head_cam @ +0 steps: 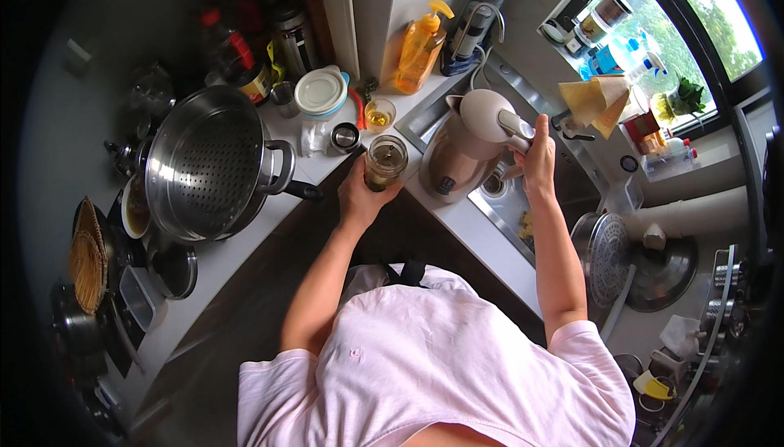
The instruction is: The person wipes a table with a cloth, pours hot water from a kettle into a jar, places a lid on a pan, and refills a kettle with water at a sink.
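Observation:
My left hand (361, 197) is wrapped around an uncapped clear glass bottle (387, 162) with liquid inside, near the counter's inner corner. A beige electric kettle (458, 156) stands upright to its right, by the sink's edge; my right hand (539, 156) grips its handle, thumb up. Just behind the bottle, a small glass cup (380, 115) holds some yellow liquid. A round metal-rimmed cap (345, 136) lies to the left of that cup, beside a crumpled clear plastic wrapper (314, 138).
A large steamer pot (208, 162) with a perforated bottom occupies the left counter. Behind stand a lidded container (321, 92) and an orange pump bottle (419, 52). The steel sink (554, 202) and its thin faucet (501, 21) are at right. Jars and a spray bottle line the windowsill.

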